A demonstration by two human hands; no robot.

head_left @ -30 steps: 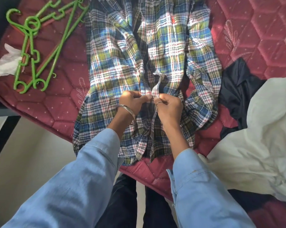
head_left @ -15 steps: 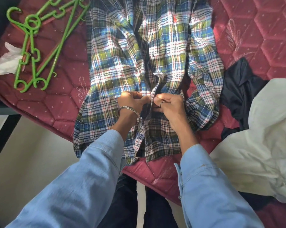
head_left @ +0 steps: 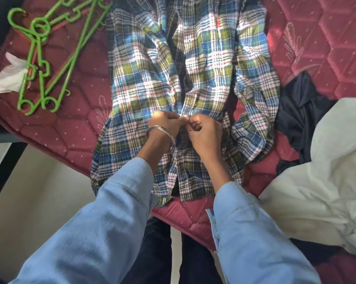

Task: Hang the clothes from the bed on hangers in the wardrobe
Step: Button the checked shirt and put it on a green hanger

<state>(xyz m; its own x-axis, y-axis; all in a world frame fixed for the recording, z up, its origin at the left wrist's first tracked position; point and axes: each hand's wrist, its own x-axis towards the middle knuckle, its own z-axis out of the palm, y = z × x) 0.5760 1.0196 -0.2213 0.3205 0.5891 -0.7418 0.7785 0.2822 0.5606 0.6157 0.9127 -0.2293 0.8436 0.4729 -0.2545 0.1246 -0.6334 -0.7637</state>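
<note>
We have the blue, green and white plaid cotton shirt (head_left: 195, 78) spread face up along the maroon quilted mattress (head_left: 74, 128), collar away from us and hem hanging just over the near edge, because a flat garment gives us a steady front placket to work on. Our left hand (head_left: 166, 125) and right hand (head_left: 205, 130) meet at the middle of that placket, knuckles almost touching; the fingers of each curl in and pinch one edge of the shirt front, so both are clamped on the cloth rather than lying loose. We judge that we are working a button at this spot, though the button itself is hidden under our fingertips and we cannot tell whether it is going in or coming out. The bright green plastic hangers (head_left: 48, 56) lie in a tangled bunch at the far left of the mattress, well apart from the shirt, presumably waiting within reach for the hanging step, which is not yet begun. A dark navy garment (head_left: 302, 111) and a crumpled white cloth (head_left: 316, 167) sit to the right, likely next in the queue.
</note>
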